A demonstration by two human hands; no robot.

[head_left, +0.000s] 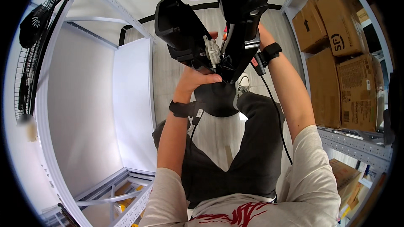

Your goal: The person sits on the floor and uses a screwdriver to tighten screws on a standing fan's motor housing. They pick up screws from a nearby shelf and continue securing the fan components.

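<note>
In front of me a black plastic housing stands parted into two sides, with a pale gearbox-like part and thin wires showing in the gap. My left hand grips its lower left edge, thumb laid across the near end. Behind the right side, my right hand is mostly hidden, so its fingers do not show clearly. A fingertip shows in the gap above the pale part; whose hand it belongs to is unclear. Below the housing is a black round base on the floor.
White metal shelving stands on my left, with a black wire fan grille at its far side. Cardboard boxes are stacked on a rack at my right. Cables run from both wristbands. My shoe is beside the base.
</note>
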